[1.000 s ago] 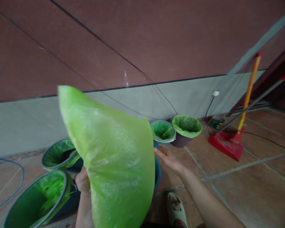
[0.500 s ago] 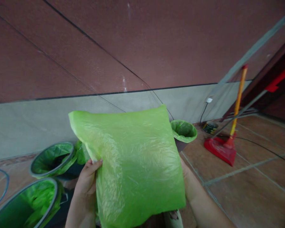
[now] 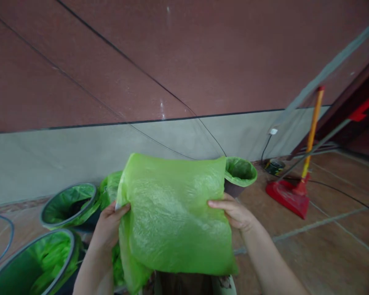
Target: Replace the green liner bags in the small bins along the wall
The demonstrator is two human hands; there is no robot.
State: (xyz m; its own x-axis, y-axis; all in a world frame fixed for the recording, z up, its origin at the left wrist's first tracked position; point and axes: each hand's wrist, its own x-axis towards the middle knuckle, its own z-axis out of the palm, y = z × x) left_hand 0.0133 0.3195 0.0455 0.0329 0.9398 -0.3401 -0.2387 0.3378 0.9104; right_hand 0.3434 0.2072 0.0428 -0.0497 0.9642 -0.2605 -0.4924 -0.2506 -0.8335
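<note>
A thin, shiny green plastic bag [image 3: 175,217] is spread out in front of me, its top edge level and its lower left corner drooping. My left hand [image 3: 110,223] pinches the bag's left edge, thumb on the near face. On the opposite side my right hand [image 3: 233,211] grips the right edge, thumb also in front; the fingers behind the plastic are hidden. Below the bag a bin [image 3: 229,284] partly shows, its opening dark and mostly covered.
Left stand two bins with green liners, a farther bin [image 3: 69,205] and a nearer bin [image 3: 60,262]. A small lined bin [image 3: 238,176] is by the wall. Right are a red dustpan [image 3: 289,196], a yellow-handled broom [image 3: 312,135], a can [image 3: 274,166] and a cable. A blue hose [image 3: 9,237] lies far left.
The bag has come down and its left corner has folded inward. My right hand, earlier mostly behind the bag, now shows its thumb on the front face.
</note>
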